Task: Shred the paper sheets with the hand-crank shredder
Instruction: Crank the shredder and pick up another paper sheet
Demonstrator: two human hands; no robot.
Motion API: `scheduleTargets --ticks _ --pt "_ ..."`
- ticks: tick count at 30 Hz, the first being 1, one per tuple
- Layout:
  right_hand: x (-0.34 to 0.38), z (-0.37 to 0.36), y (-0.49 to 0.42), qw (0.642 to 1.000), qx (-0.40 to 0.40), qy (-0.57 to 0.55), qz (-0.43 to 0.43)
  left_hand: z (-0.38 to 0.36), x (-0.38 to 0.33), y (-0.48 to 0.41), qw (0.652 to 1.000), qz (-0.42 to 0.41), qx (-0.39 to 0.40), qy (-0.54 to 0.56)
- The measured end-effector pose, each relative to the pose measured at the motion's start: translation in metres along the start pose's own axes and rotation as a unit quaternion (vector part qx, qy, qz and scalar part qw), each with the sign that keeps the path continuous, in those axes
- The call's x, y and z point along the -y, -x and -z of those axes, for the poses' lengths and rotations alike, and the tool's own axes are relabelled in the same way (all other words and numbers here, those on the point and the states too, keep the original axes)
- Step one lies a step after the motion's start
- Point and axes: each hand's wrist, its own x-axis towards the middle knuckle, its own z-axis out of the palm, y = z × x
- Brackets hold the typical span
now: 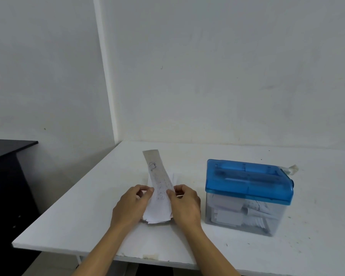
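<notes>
Even, soft light; wide-angle edge bending

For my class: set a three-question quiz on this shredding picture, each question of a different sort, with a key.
1. True or false: the paper strip is already fed into the shredder.
2. Which hands pinch the strip? A) left only B) right only C) both
3. Fill in: the shredder's lid is coloured ____.
Key: 1 false; 2 C, left hand and right hand; 3 blue.
</notes>
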Motion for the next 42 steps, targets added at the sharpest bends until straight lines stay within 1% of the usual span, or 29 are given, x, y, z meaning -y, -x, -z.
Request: scheduleTargets --ticks 4,8,12,14,18,22,28,29,31,34,36,38,40,42 --pt "0.000 0.001 0.000 1.000 0.023 -0.012 0.011 0.001 0.001 -0.001 0.999 -0.002 0.010 0.046" --pt "0.001 0.001 0.002 0.999 0.035 -0.010 0.021 0.005 0.003 -0.002 0.992 -0.008 0.000 0.122" --pt "0.007 0.002 0.008 0.997 0.050 -0.017 0.049 0.010 -0.003 0.005 0.987 -0.035 0.014 0.155" --pt "0.013 0.005 0.012 0.995 0.058 -0.038 0.075 0.015 -0.010 0.010 0.983 -0.066 0.013 0.173" --pt "0.038 0.016 0.017 0.984 0.081 -0.099 0.123 0.034 -0.043 0.017 0.975 -0.112 -0.020 0.193" --pt "0.076 0.032 0.025 0.973 0.109 -0.116 0.165 0.051 -0.090 0.027 0.963 -0.120 0.033 0.239" --pt "0.114 0.077 0.038 0.961 0.086 -0.150 0.216 0.056 -0.153 0.032 0.949 -0.171 0.001 0.263" --pt "0.117 0.089 0.038 0.960 0.081 -0.159 0.215 0.052 -0.164 0.033 0.944 -0.177 0.003 0.278" --pt "0.121 0.117 0.035 0.968 0.061 -0.161 0.180 0.044 -0.189 0.034 0.933 -0.175 0.026 0.314" --pt "0.118 0.162 0.021 0.982 0.043 -0.136 0.123 0.027 -0.224 0.033 0.922 -0.146 0.097 0.346" --pt "0.112 0.191 0.011 0.987 0.050 -0.109 0.106 0.013 -0.243 0.030 0.916 -0.134 0.150 0.347" --pt "0.105 0.215 -0.002 0.992 0.040 -0.067 0.096 0.000 -0.256 0.024 0.914 -0.132 0.187 0.335" --pt "0.096 0.232 -0.013 0.996 0.009 -0.031 0.085 -0.013 -0.261 0.018 0.933 -0.136 0.195 0.272" --pt "0.088 0.235 -0.023 0.996 -0.019 -0.019 0.083 -0.022 -0.255 0.013 0.955 -0.149 0.198 0.163"
